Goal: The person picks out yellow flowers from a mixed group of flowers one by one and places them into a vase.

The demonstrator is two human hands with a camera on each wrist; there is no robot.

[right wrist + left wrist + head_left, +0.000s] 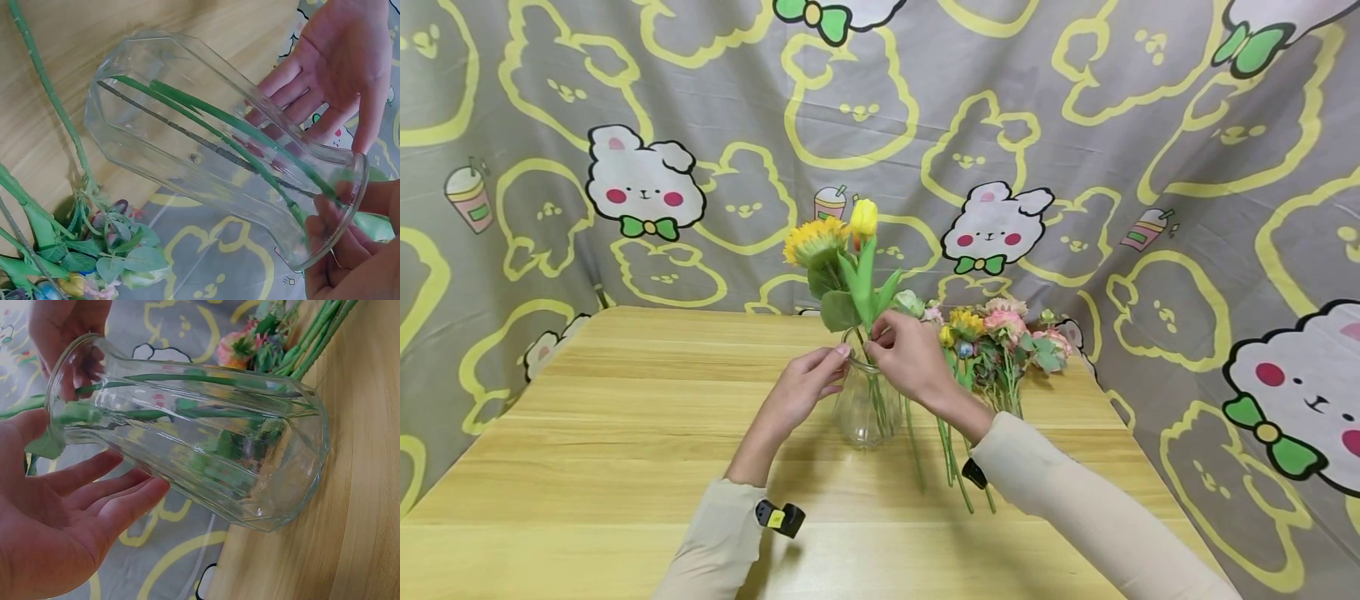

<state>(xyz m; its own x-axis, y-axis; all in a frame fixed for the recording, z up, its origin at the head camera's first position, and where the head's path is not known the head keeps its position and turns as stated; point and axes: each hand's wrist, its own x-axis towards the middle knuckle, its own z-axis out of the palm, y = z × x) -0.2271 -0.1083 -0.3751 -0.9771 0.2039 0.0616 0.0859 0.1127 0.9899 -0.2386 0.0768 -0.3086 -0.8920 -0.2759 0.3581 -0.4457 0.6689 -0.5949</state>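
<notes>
A clear faceted glass vase stands upright on the table, holding several stems. Above its mouth rise a yellow tulip with long green leaves and a sunflower with round leaves. My left hand steadies the vase from the left, its thumb at the rim and its fairly straight fingers along the neck. At the mouth, my right hand pinches the tulip's stem, its fingertips partly inside the rim. The right palm is hidden in the head view.
Right of the vase lies a bunch of mixed flowers, pink, yellow and green, their long stems pointing toward me on the wooden table. A grey patterned curtain hangs behind the table and along both sides.
</notes>
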